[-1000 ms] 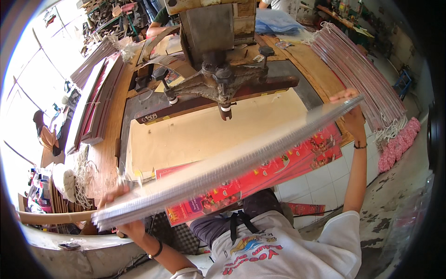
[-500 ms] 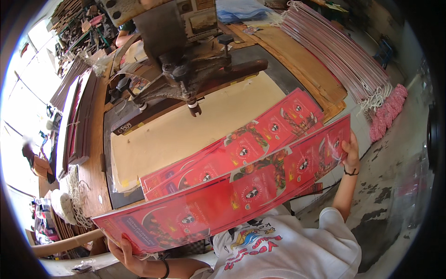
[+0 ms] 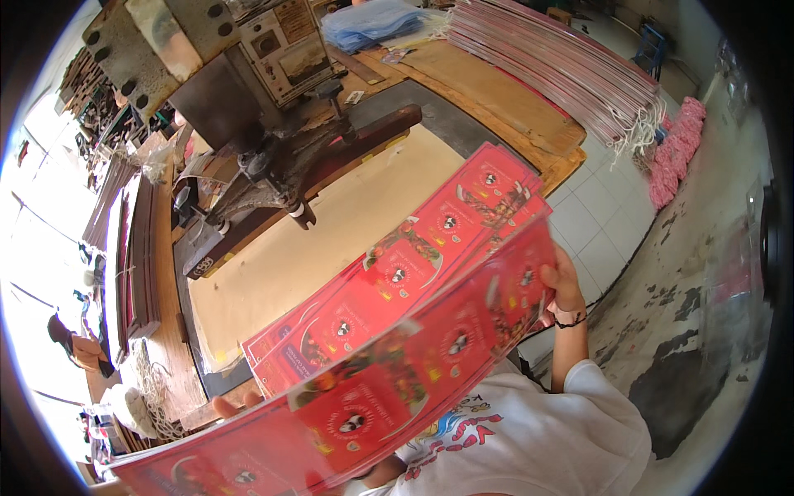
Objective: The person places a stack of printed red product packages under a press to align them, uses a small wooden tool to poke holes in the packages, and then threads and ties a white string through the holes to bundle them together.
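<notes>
I hold a bundle of long red printed plastic sheets [image 3: 451, 347], tilted and slightly bowed, across my front. My right hand [image 3: 564, 285] grips their right end, fingers wrapped round the edge. Of my left hand [image 3: 236, 404], only fingertips show past the far edge near the left end; the palm is hidden beneath the sheets. More red printed sheets [image 3: 430, 256] of the same kind lie fanned on the tan board [image 3: 339, 215], just beyond the held ones and partly covered by them.
A heavy metal press [image 3: 248, 140] with a long dark bar overhangs the board. Bundled strips with white cords [image 3: 562, 66] lie at the far right, a pink cord bundle [image 3: 678, 153] beside them. Blue plastic sheets [image 3: 372, 25] are at the back; dark red panels [image 3: 136, 256] stand on the left.
The held sheets have moved left and nearer to me, overlapping the others less at the right. My left hand has gone from their near left corner to beneath them, fingertips at the far edge.
</notes>
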{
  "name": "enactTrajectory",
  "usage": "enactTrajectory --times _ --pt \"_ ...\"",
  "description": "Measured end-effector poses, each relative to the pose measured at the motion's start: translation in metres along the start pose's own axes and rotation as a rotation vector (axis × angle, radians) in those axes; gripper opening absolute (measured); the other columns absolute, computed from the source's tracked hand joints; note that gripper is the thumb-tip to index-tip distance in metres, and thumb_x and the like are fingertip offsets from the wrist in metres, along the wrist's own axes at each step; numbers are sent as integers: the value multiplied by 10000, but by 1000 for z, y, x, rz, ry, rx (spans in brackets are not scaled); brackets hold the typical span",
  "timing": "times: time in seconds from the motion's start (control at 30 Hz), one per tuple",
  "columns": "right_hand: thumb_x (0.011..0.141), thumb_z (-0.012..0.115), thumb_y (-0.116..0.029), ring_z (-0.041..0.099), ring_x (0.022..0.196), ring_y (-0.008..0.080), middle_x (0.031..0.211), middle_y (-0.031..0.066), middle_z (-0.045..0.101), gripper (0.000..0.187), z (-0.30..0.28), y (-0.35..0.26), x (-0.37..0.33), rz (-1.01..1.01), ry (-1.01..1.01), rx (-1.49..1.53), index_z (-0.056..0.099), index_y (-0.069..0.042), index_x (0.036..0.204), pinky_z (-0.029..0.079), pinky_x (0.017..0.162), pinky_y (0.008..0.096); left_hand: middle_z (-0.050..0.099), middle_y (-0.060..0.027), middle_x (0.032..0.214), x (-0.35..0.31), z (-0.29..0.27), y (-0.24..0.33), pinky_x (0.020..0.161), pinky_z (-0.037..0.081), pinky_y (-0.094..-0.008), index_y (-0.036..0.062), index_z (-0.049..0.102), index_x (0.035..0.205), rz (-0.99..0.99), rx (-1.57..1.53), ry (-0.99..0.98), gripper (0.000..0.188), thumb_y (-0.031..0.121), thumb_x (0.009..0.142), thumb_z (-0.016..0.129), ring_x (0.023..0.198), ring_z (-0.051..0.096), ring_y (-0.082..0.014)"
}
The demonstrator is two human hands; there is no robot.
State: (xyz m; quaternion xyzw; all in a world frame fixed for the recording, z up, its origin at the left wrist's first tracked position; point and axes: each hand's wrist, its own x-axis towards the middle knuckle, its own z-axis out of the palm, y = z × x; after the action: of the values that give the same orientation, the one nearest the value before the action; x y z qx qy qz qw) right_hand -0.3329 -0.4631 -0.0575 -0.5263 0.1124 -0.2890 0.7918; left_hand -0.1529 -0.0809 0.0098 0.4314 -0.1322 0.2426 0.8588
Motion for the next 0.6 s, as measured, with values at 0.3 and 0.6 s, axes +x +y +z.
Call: enactTrajectory --times 0.3,0.6 --pt "960 638 -358 575 849 74 969 35 621 549 -14 -64 10 30 -110 -517 501 34 1319 468 758 224 553 -144 1191 -24 23 -19 820 445 -364 15 490 1310 69 -156 27 493 316 936 606 948 547 -226" --pt "990 593 -349 580 1032 121 1092 41 658 394 -189 -267 82 -648 713 -1215 642 -2 1171 425 941 254 561 -159 1163 -17 30 -30 746 459 -361 36 518 1270 271 -140 193 444 304 928 611 864 561 -234"
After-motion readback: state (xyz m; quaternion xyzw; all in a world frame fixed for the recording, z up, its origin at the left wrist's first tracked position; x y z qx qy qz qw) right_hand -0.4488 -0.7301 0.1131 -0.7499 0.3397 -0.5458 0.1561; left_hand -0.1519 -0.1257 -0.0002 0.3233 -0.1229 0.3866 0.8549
